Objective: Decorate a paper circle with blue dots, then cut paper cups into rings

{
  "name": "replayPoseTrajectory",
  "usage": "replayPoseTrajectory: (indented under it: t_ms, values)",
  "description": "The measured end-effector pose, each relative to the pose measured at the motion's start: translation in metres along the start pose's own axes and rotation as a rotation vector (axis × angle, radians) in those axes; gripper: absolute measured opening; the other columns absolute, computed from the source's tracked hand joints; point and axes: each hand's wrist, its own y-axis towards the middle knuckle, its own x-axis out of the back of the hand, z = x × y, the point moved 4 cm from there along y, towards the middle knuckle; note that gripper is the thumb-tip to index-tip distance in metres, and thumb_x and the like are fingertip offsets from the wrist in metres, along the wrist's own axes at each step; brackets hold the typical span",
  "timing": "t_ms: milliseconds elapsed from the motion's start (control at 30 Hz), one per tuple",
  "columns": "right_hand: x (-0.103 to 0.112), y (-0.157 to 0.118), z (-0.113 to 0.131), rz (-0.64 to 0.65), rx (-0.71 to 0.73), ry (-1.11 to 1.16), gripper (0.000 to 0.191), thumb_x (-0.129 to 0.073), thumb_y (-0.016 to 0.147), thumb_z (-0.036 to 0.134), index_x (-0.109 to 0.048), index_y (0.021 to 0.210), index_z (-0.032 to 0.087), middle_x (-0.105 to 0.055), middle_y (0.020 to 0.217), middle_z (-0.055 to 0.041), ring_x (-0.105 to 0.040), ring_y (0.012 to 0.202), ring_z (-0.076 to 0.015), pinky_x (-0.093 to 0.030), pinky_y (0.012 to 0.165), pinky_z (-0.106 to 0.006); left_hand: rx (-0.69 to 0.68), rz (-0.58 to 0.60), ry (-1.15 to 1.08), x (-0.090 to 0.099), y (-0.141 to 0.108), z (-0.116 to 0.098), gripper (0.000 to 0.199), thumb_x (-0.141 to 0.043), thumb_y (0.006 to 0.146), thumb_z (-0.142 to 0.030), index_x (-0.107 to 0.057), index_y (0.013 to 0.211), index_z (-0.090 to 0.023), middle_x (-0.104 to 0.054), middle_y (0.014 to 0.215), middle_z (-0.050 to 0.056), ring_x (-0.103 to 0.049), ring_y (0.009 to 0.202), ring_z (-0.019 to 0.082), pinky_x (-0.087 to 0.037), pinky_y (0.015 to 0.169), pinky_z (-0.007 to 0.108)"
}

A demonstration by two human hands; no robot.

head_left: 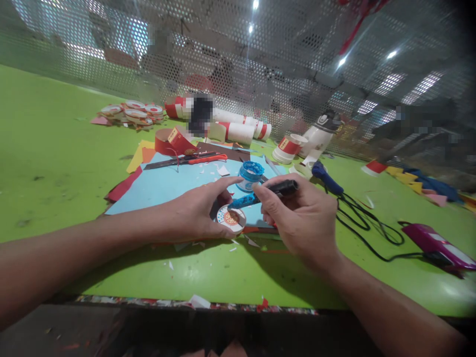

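Between the thumb and fingers of my left hand (197, 210) is a small round white disc (231, 219) with an orange emblem and blue dots on its left side. My right hand (303, 215) grips a dark marker-like tool (284, 188) whose blue-smeared end points down-left and meets the disc's upper edge. Just behind the hands stands a small open jar (250, 176) with blue paint around its rim. Light blue paper (159, 191) lies under the work, with white scraps on it.
Red-handled scissors (208, 158) and a red paper ring (176, 142) lie behind. Finished-looking discs (136, 113) are piled back left. Paper cups (238, 131) and a white jug (320, 135) stand further back. A blue-handled corded tool (327, 178) trails cable at right.
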Motion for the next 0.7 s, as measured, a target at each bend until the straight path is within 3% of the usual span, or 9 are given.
replayPoseTrajectory:
  t_ms: [367, 700]
  values:
    - [-0.001, -0.0008, 0.0002, 0.012, 0.0, -0.007, 0.02, -0.073, 0.083, 0.033, -0.063, 0.076, 0.017, -0.055, 0.054, 0.0055, -0.048, 0.045, -0.007, -0.04, 0.046, -0.022, -0.026, -0.009, 0.02, 0.001, -0.001, 0.0005, 0.094, -0.076, 0.067, -0.026, -0.03, 0.149, -0.018, -0.063, 0.084, 0.0, -0.06, 0.079, 0.021, -0.048, 0.075, 0.034]
    - [-0.0016, -0.0004, 0.0005, 0.008, 0.01, -0.012, 0.019, -0.073, 0.083, 0.032, -0.063, 0.075, 0.018, -0.055, 0.054, 0.006, -0.047, 0.044, -0.0067, -0.04, 0.045, -0.022, -0.02, -0.012, 0.041, -0.0002, -0.0015, -0.0012, 0.095, -0.076, 0.067, -0.029, -0.031, 0.149, -0.018, -0.064, 0.095, 0.004, -0.058, 0.076, 0.02, -0.046, 0.072, 0.033]
